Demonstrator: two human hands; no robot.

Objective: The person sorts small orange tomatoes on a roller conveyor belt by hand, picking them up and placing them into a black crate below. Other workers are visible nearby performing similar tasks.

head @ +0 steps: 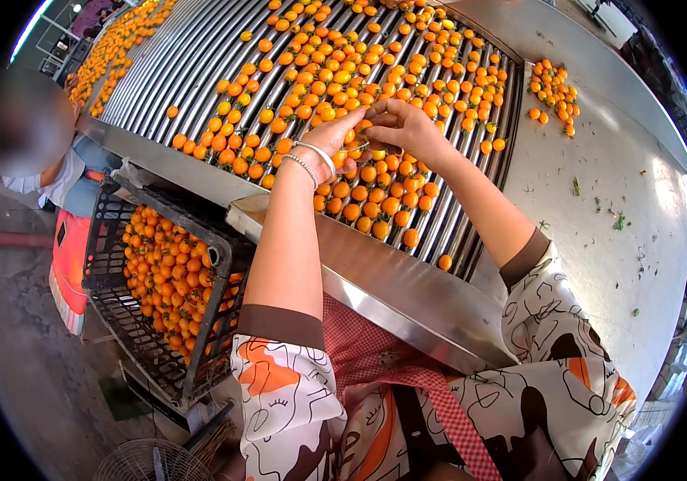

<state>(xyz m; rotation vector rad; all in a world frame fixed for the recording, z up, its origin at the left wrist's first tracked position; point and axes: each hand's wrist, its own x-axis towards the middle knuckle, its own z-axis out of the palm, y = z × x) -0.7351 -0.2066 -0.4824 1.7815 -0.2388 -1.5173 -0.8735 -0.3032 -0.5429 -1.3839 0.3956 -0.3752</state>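
Orange cherry tomatoes, many with green stems, lie spread over a conveyor of metal rollers. My left hand, wearing a bangle and a beaded bracelet at the wrist, is cupped around a few tomatoes just above the rollers. Close against it, my right hand has its thumb and fingers bent around a tomato between the two hands. A thin pale loop, perhaps a stem, shows there too. The fingertips are partly hidden. More tomatoes lie beneath and around both hands.
A black plastic crate of tomatoes stands tilted at the left, beside the conveyor's metal edge. On the metal tabletop to the right are a tomato pile and leaf scraps. Another person sits at left. A wire-guarded fan is low down.
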